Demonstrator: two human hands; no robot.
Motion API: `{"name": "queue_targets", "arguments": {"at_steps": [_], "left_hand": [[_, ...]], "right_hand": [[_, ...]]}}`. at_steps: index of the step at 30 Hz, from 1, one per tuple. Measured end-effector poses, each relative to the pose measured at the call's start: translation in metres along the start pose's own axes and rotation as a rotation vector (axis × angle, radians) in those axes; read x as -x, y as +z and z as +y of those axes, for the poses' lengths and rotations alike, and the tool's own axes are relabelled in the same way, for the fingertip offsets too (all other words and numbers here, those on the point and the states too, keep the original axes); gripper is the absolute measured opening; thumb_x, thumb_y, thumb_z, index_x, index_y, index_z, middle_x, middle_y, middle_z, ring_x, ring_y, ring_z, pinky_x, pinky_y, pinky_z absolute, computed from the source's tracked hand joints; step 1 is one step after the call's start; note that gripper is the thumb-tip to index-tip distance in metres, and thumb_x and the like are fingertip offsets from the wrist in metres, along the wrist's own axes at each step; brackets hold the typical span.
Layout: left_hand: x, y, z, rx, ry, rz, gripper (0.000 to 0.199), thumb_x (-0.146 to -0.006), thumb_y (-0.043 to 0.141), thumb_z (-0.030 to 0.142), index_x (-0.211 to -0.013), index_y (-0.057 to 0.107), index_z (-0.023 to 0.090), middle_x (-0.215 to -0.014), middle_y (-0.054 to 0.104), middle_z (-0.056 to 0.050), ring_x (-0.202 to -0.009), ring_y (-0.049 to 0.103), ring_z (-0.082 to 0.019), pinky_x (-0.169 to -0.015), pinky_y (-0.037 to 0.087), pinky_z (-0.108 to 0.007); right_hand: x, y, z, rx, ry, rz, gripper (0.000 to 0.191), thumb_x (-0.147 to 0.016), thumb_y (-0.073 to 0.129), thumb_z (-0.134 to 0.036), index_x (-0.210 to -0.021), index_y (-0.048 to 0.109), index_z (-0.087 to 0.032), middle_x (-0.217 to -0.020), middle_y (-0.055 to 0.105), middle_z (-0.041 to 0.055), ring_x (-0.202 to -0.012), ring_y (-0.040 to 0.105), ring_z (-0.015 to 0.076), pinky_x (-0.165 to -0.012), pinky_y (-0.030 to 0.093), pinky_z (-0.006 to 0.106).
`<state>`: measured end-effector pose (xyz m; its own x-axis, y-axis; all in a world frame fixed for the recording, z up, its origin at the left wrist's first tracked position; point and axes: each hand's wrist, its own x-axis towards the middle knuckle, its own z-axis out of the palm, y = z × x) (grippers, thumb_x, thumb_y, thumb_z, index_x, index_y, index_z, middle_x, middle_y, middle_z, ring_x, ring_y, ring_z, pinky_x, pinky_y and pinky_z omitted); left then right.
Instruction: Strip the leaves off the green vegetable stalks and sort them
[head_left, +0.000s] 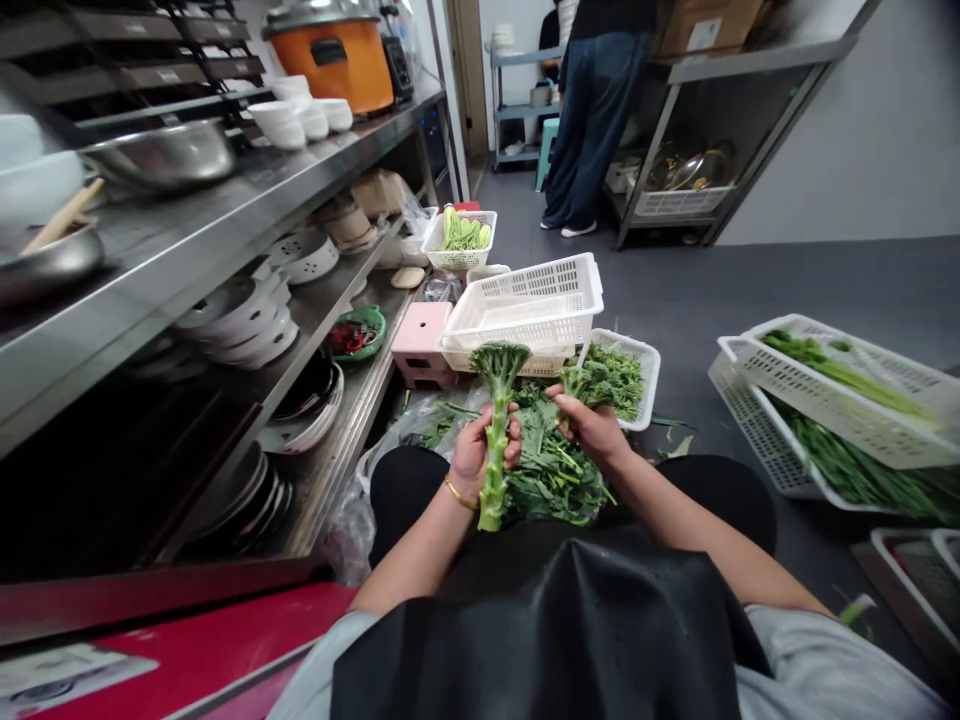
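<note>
My left hand [469, 458] is closed round a broccoli stalk [494, 470], held upright in front of me with its dark green head on top. The stalk is thick and pale, with stubs along its sides. In my right hand [597, 432], a small broccoli floret [573, 382] is pinched between thumb and fingers, apart from the stalk. Beneath both hands lies a pile of broccoli leaves and trimmings [551, 470]. Just beyond my right hand stands a white basket [651, 385] of cut florets [619, 375], partly hidden by that hand.
White plastic baskets [525, 300] and a pink stool [420, 340] stand ahead. Baskets of green vegetables [840, 400] sit at right. A steel shelf [225, 230] with bowls runs along the left. A person [604, 110] stands at the back beside a metal rack [667, 150].
</note>
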<state>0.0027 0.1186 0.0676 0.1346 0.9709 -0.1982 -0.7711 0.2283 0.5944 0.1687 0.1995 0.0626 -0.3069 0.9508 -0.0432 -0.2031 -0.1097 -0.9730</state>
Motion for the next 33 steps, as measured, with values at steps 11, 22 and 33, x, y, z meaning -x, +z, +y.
{"name": "queue_targets", "arguments": {"at_steps": [11, 22, 33], "left_hand": [[-0.008, -0.001, -0.021, -0.11, -0.137, 0.086, 0.026, -0.078, 0.057, 0.042, -0.085, 0.051, 0.018, -0.056, 0.05, 0.002, -0.035, 0.04, -0.008, -0.031, 0.027, -0.018], [-0.018, 0.0, -0.02, 0.152, -0.074, 0.125, 0.019, -0.083, 0.054, 0.038, -0.085, 0.066, 0.023, -0.058, 0.051, 0.0, -0.044, 0.046, -0.009, -0.038, 0.033, -0.02], [-0.019, -0.013, -0.006, 0.13, 0.116, 0.104, 0.029, -0.068, 0.071, 0.026, -0.088, 0.051, 0.02, -0.075, 0.063, -0.005, -0.063, 0.064, -0.017, -0.049, 0.047, -0.024]], "right_hand": [[-0.02, 0.026, -0.004, 0.444, -0.276, -0.085, 0.032, -0.073, 0.064, -0.043, -0.057, 0.052, -0.018, -0.049, 0.051, -0.0001, -0.044, 0.045, 0.0102, -0.043, 0.04, 0.024], [-0.016, -0.016, -0.041, 0.478, -0.484, -0.083, 0.04, -0.087, 0.034, -0.042, -0.054, 0.045, -0.024, -0.041, 0.038, -0.0069, -0.034, 0.029, 0.0084, -0.029, 0.036, 0.021], [-0.02, -0.007, 0.015, -0.127, 0.271, 0.141, 0.028, -0.055, 0.078, -0.033, -0.065, 0.06, -0.015, -0.045, 0.044, -0.0052, -0.034, 0.029, 0.0022, -0.03, 0.019, 0.017]]}}
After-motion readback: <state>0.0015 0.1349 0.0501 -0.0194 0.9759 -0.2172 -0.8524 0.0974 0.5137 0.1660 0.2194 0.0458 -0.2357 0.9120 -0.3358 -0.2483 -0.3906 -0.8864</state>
